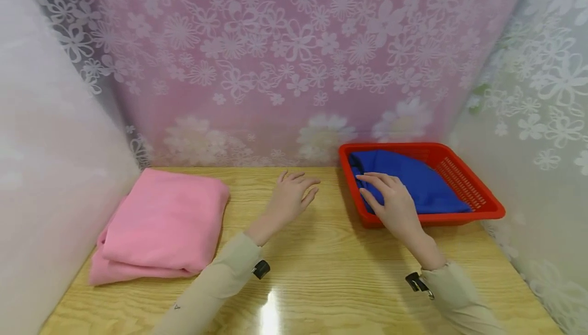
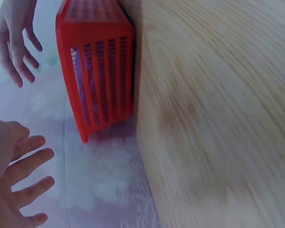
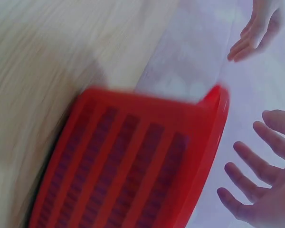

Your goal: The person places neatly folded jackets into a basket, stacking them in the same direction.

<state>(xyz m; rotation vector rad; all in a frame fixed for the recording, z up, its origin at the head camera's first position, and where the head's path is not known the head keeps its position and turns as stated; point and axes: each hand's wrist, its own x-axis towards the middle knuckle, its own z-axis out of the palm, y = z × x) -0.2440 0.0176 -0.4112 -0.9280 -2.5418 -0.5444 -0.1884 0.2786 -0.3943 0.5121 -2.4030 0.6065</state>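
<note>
In the head view my left hand (image 1: pixel 290 198) is held over the middle of the wooden table, fingers spread and nothing in it. My right hand (image 1: pixel 394 206) hovers above the left side of a red plastic basket (image 1: pixel 489 215), its fingers loosely bent and holding nothing. Inside the basket lies a folded blue cloth (image 1: pixel 413 182), partly covered by the right hand in this view. The right wrist view shows that hand's spread fingers (image 3: pixel 249 183) beside the basket's rim. A folded pink cloth (image 1: pixel 165 222) rests on the table's left side.
The wooden table (image 1: pixel 312 284) meets a pink flowered curtain (image 1: pixel 275 69) at the back. Pale sheets hang on the left (image 1: pixel 50 146) and the right, where one flowered sheet (image 1: pixel 542 171) stands close to the basket.
</note>
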